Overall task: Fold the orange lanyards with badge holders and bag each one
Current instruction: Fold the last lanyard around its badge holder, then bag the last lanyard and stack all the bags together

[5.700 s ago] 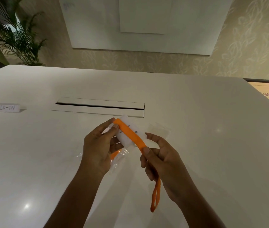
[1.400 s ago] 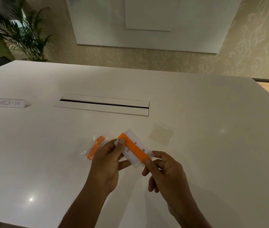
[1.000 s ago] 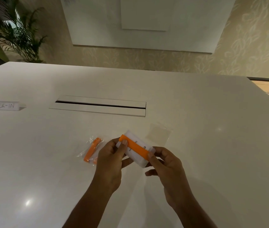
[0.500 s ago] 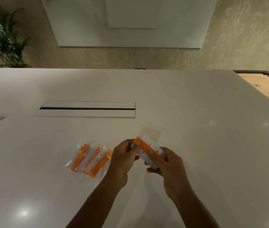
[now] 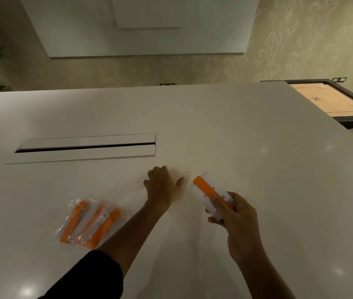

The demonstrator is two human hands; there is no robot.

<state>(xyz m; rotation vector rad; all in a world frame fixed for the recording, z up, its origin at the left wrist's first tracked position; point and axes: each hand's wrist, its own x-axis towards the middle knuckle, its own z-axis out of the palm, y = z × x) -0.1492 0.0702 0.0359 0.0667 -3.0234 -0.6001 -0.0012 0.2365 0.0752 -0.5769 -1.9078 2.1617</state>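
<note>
Lanyards (image 5: 89,225) on white table (image 5: 257,169)

The lanyard (image 5: 209,192) is bright orange, folded along a white badge holder (image 5: 214,198) with small dark print, and at about eight o'clock from it three more orange strips show through clear, glinting bagged lanyards (image 5: 90,225). The table (image 5: 257,169) is plain glossy white with pale light spots, its recessed slot (image 5: 85,147) a black line between grey-white panels, and the sleeve (image 5: 98,277) is black. At twelve o'clock the wall (image 5: 300,39) carries beige wallpaper with a pale leaf pattern around a white board (image 5: 139,24); at two o'clock a tan game board (image 5: 330,101) in a dark frame bears a dark star mark
</note>
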